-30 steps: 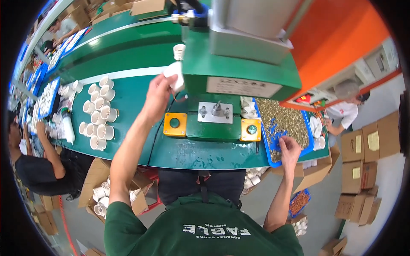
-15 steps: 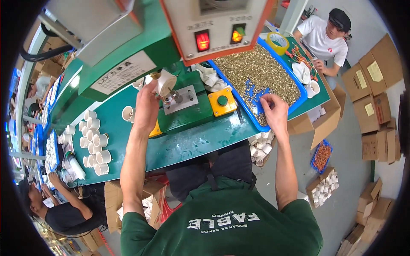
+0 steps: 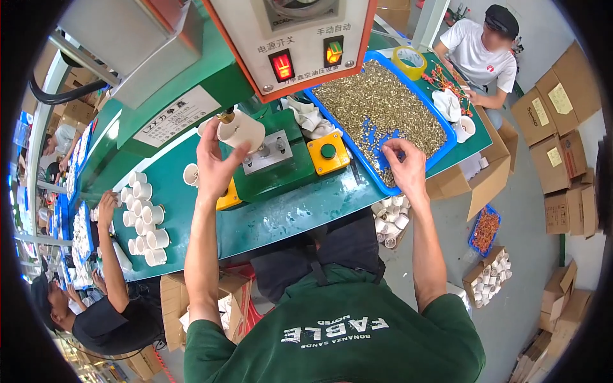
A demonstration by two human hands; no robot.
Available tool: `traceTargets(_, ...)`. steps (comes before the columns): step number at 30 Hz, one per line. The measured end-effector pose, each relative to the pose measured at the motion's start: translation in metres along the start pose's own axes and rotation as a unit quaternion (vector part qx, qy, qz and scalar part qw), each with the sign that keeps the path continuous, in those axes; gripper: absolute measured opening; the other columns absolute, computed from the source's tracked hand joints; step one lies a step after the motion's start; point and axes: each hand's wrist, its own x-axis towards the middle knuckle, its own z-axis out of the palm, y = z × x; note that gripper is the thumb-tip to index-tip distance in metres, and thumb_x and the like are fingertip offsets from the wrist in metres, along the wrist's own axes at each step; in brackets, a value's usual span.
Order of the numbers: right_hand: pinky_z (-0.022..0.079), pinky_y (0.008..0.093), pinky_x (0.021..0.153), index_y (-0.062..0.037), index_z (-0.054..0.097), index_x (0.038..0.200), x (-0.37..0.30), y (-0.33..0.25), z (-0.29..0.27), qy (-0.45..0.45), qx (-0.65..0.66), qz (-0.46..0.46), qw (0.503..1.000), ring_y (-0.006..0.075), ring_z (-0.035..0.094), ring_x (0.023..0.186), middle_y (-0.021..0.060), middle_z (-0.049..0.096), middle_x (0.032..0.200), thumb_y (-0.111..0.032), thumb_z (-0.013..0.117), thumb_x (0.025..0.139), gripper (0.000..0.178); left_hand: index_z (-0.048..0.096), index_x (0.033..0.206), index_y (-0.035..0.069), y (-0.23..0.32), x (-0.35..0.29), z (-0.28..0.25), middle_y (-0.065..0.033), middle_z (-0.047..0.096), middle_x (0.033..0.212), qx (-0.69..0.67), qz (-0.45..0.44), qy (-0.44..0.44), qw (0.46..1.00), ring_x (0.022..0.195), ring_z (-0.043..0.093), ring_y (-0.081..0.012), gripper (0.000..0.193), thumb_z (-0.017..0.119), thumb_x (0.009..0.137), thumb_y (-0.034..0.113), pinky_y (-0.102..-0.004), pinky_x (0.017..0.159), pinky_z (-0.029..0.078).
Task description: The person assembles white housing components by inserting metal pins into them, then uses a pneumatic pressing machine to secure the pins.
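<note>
A white cylindrical cup (image 3: 246,132) is in my left hand (image 3: 216,167), thumb on the near side and fingers around the left. It is tilted just under the press's brass tip (image 3: 225,117) and above the metal plate (image 3: 271,155) on the green press base (image 3: 271,183). My right hand (image 3: 408,168) is over the near part of a blue tray (image 3: 391,191) of small brass-coloured metal pieces (image 3: 377,96). Its thumb and fingertips are drawn together; anything between them is too small to make out.
Several white cups (image 3: 148,217) stand in rows on the green table (image 3: 255,231) at left, near a co-worker's raised arm (image 3: 113,255). A yellow box with a green button (image 3: 329,155) sits between press and tray. Another person (image 3: 482,57) sits at far right behind a tape roll (image 3: 409,62).
My left hand has turned the cup and shifted its grip, with the thumb now across the near side. My right hand stays over the tray, slightly lifted. At left, the co-worker's arm has risen toward the cups.
</note>
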Motion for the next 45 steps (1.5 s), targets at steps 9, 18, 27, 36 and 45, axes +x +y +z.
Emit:
traceTargets(9, 0.051, 0.039, 0.081, 0.0004, 0.065, 0.09, -0.014, -0.059, 0.035, -0.065, 0.043, -0.243, 0.967, 0.032, 0.062, 0.093, 0.0138, 0.068, 0.098, 0.0, 0.07, 0.079, 0.012, 0.063, 0.112, 0.005, -0.001, -0.02, 0.002, -0.0103, 0.061, 0.111, 0.354, 0.187, 0.002, 0.916, 0.111, 0.052, -0.0297, 0.051, 0.085, 0.07, 0.023, -0.042, 0.095, 0.038)
traceTargets(18, 0.049, 0.042, 0.084, 0.0008, 0.062, 0.094, -0.018, -0.07, 0.038, -0.104, -0.043, -0.304, 0.946, 0.0321, 0.06, 0.096, 0.0128, 0.067, 0.109, 0.002, 0.065, 0.079, 0.015, 0.062, 0.102, 0.005, -0.04, -0.096, -0.009, -0.0094, 0.063, 0.099, 0.468, 0.251, 0.171, 0.83, 0.091, 0.059, -0.026, 0.03, 0.078, 0.076, 0.003, -0.0412, 0.083, 0.042)
traceTargets(27, 0.049, 0.0424, 0.084, 0.0012, 0.061, 0.096, -0.017, -0.077, 0.036, -0.134, -0.066, -0.289, 0.946, 0.0331, 0.059, 0.094, 0.0145, 0.067, 0.11, 0.003, 0.064, 0.079, 0.018, 0.054, 0.11, 0.008, -0.061, -0.105, -0.007, -0.0082, 0.063, 0.097, 0.486, 0.243, 0.225, 0.809, 0.089, 0.06, -0.0242, 0.04, 0.078, 0.079, 0.007, -0.0401, 0.082, 0.037)
traceTargets(36, 0.048, 0.0323, 0.061, -0.0016, 0.069, 0.094, -0.005, -0.079, 0.034, -0.118, 0.033, -0.111, 0.986, 0.0205, 0.061, 0.073, 0.0114, 0.069, 0.091, -0.004, 0.07, 0.084, 0.01, 0.053, 0.109, 0.01, -0.073, -0.107, -0.007, -0.0103, 0.06, 0.104, 0.463, 0.237, 0.225, 0.824, 0.095, 0.055, -0.0261, 0.039, 0.077, 0.079, 0.006, -0.0411, 0.085, 0.036)
traceTargets(45, 0.037, 0.0199, 0.059, -0.0014, 0.073, 0.092, 0.014, -0.097, 0.059, -0.096, 0.18, -0.097, 0.974, 0.0041, 0.044, 0.067, 0.0016, 0.067, 0.087, 0.002, 0.074, 0.081, 0.012, 0.052, 0.109, 0.008, -0.071, -0.107, -0.006, -0.0179, 0.049, 0.118, 0.416, 0.205, 0.249, 0.85, 0.111, 0.047, -0.0352, 0.039, 0.074, 0.078, -0.001, -0.0457, 0.093, 0.038)
